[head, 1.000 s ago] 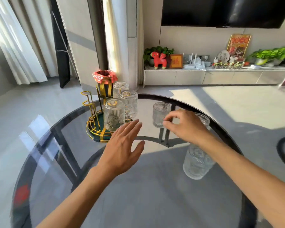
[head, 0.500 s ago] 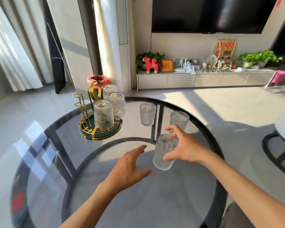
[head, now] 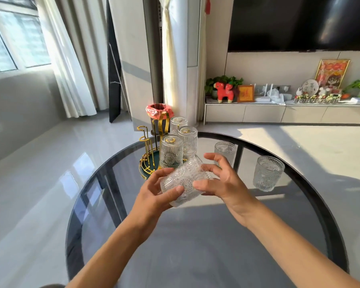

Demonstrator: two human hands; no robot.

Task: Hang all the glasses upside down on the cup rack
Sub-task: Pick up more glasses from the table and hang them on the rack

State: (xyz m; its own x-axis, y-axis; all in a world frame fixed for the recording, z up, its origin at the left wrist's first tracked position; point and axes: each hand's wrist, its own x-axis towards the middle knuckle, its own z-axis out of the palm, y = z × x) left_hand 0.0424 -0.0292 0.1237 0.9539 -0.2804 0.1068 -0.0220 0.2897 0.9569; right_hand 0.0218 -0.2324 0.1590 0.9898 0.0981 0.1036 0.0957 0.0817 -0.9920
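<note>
Three glasses [head: 172, 151] hung inverted on cup rack [head: 148, 163] | we logged held glass [head: 185, 179] just before rack, tilted, upper end toward it | left hand [head: 154, 196] wrapped lower end, right hand [head: 222, 181] loosely pinched upper | left nearer free peg [head: 142, 129]

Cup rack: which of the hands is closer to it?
Left. The left hand is just in front of the cup rack; the right hand is farther right, beyond the tilted glass.
</note>
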